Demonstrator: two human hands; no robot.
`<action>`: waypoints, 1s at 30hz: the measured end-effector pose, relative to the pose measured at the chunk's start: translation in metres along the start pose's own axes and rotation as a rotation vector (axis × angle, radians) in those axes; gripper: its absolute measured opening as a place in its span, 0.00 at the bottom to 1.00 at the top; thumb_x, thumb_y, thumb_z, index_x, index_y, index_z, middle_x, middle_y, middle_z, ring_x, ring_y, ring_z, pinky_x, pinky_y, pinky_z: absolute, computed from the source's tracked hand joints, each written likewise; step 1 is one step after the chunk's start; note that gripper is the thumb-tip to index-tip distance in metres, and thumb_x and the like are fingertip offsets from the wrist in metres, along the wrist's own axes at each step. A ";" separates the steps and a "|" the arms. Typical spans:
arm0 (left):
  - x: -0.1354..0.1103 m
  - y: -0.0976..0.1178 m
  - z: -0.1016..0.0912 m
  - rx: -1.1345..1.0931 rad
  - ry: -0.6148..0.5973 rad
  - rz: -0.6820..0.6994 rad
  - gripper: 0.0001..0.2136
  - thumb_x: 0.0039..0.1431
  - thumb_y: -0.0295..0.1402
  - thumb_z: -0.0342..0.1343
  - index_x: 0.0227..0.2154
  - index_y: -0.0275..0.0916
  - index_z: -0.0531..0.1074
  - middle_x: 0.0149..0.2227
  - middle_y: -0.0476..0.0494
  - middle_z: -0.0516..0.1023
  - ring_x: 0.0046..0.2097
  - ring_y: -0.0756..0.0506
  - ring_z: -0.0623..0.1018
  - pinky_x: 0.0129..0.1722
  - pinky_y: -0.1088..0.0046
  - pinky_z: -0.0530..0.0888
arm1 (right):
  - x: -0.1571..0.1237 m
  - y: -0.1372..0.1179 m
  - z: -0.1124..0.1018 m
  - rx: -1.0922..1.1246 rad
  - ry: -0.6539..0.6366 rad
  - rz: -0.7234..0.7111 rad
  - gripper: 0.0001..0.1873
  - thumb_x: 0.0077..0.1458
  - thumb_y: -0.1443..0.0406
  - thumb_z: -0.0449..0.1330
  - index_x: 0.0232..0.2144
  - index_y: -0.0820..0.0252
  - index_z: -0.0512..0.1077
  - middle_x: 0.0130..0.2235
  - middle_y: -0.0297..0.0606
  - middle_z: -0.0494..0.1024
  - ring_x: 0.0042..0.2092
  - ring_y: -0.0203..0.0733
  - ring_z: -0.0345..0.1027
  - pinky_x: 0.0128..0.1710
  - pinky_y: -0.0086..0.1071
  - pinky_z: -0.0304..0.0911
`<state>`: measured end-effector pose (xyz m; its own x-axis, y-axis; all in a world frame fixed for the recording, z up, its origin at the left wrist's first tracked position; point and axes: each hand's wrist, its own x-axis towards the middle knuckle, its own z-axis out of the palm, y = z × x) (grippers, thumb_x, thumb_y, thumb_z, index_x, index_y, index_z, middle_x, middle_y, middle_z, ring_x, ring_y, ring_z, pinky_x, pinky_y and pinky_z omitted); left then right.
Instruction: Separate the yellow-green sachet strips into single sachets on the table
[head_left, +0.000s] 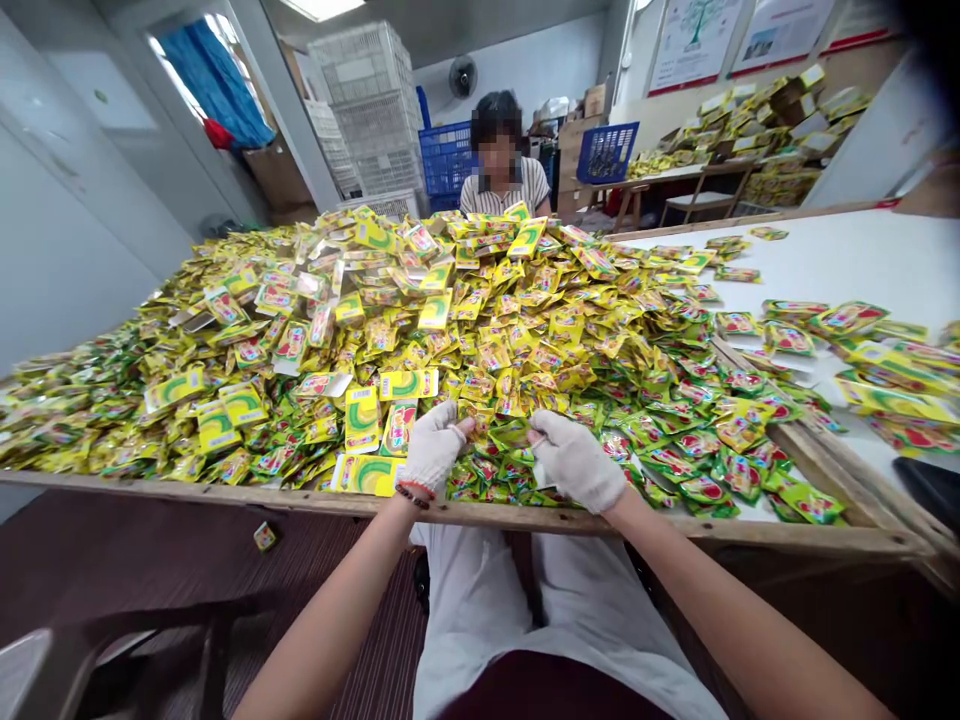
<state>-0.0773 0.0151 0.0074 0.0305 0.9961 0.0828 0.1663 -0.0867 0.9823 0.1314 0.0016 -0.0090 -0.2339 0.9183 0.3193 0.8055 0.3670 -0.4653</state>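
Both my hands wear white knit gloves with bare fingertips and work low over a heap of small glossy packets at the table's near edge. My left hand [435,447] is closed, thumb against curled fingers, beside a flat yellow carton [365,474] and a red-faced carton [399,428]. Whatever it pinches is hidden. My right hand [579,462] is also closed, its fingertips at the green packets [511,434] between the hands; what lies in its grip cannot be made out. Yellow packets [495,355] rise in a pile just beyond.
A wooden rim [480,512] edges the table in front of me. Filled cartons [900,375] lie on the white tabletop [840,262] at right. Across the heap sits another person [504,185]. Behind are white crates [364,110] and a blue basket [607,152]. One packet [265,536] is on the floor.
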 end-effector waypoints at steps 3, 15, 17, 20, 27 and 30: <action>-0.024 0.000 0.006 -0.258 -0.059 -0.134 0.21 0.46 0.40 0.64 0.42 0.37 0.70 0.38 0.44 0.77 0.31 0.48 0.76 0.26 0.74 0.75 | -0.020 0.004 -0.009 0.112 0.058 0.043 0.10 0.59 0.62 0.50 0.30 0.58 0.68 0.28 0.35 0.73 0.29 0.38 0.65 0.31 0.29 0.60; -0.055 0.013 0.044 -0.226 -0.185 -0.067 0.18 0.45 0.39 0.67 0.35 0.36 0.69 0.29 0.50 0.73 0.30 0.53 0.72 0.32 0.77 0.71 | -0.022 -0.016 -0.020 0.590 -0.110 0.203 0.13 0.55 0.58 0.53 0.26 0.60 0.71 0.23 0.31 0.70 0.26 0.34 0.61 0.25 0.27 0.56; -0.052 0.018 0.043 -0.215 -0.230 -0.074 0.19 0.45 0.41 0.66 0.35 0.36 0.69 0.29 0.50 0.72 0.29 0.53 0.71 0.31 0.77 0.71 | -0.021 -0.014 -0.023 0.563 -0.087 0.179 0.13 0.54 0.58 0.54 0.25 0.60 0.71 0.24 0.31 0.70 0.26 0.34 0.60 0.25 0.27 0.55; -0.044 0.022 0.039 -0.182 -0.192 -0.092 0.18 0.46 0.44 0.64 0.34 0.36 0.70 0.27 0.51 0.70 0.27 0.53 0.70 0.26 0.78 0.71 | -0.018 -0.008 -0.031 0.442 -0.083 0.120 0.15 0.57 0.57 0.51 0.26 0.59 0.71 0.25 0.32 0.71 0.28 0.35 0.62 0.28 0.28 0.56; -0.033 0.004 0.015 -0.117 -0.022 -0.111 0.20 0.47 0.44 0.63 0.40 0.37 0.72 0.31 0.49 0.74 0.26 0.53 0.70 0.24 0.79 0.70 | -0.022 0.018 -0.020 -0.300 -0.115 0.212 0.15 0.49 0.54 0.61 0.32 0.61 0.72 0.34 0.44 0.74 0.38 0.47 0.68 0.37 0.35 0.57; -0.037 -0.007 0.009 -0.055 0.042 -0.127 0.19 0.49 0.45 0.61 0.39 0.37 0.74 0.28 0.50 0.73 0.25 0.53 0.69 0.26 0.78 0.70 | -0.028 0.019 -0.013 -0.303 -0.056 0.181 0.11 0.49 0.58 0.62 0.31 0.60 0.71 0.35 0.44 0.74 0.39 0.47 0.68 0.38 0.35 0.57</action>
<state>-0.0704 -0.0211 -0.0042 -0.0288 0.9989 -0.0373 0.1120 0.0403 0.9929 0.1599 -0.0190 -0.0160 -0.0956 0.9742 0.2044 0.9595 0.1448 -0.2415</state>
